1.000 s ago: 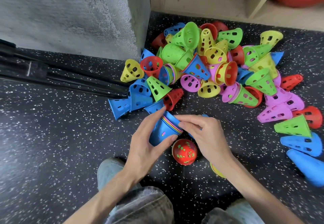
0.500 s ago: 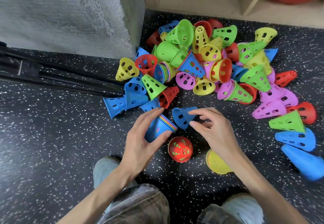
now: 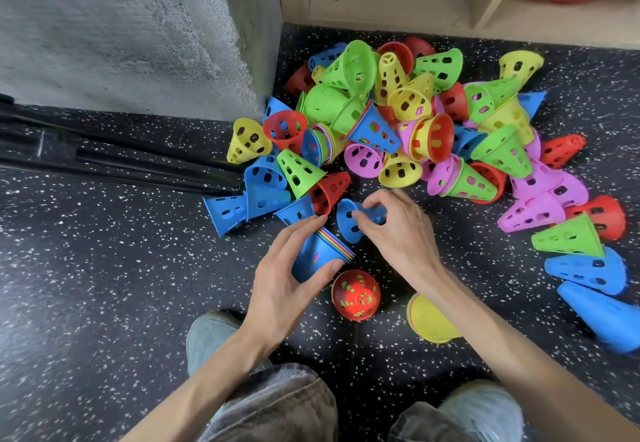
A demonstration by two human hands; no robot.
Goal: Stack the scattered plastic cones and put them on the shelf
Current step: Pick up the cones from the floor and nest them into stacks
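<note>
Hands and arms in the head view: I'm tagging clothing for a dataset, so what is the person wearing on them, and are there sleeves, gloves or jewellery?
Both are bare: the left hand and right hand have no gloves, and no rings, watch or wristbands show. No sleeves reach the forearms in view. Below them, grey-brown trousers cover the knees, with pale blue shoes underneath.

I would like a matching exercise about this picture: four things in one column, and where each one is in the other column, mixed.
Things:
1. left hand
2. right hand
3. red cone stack
4. yellow cone stack

Places:
A. under the right forearm, on the floor
B. gripping the blue-topped stack
C. upright on the floor between the two hands
D. reaching onto a single blue cone lying on its side

Pairs: 1-B, 2-D, 3-C, 4-A
</note>
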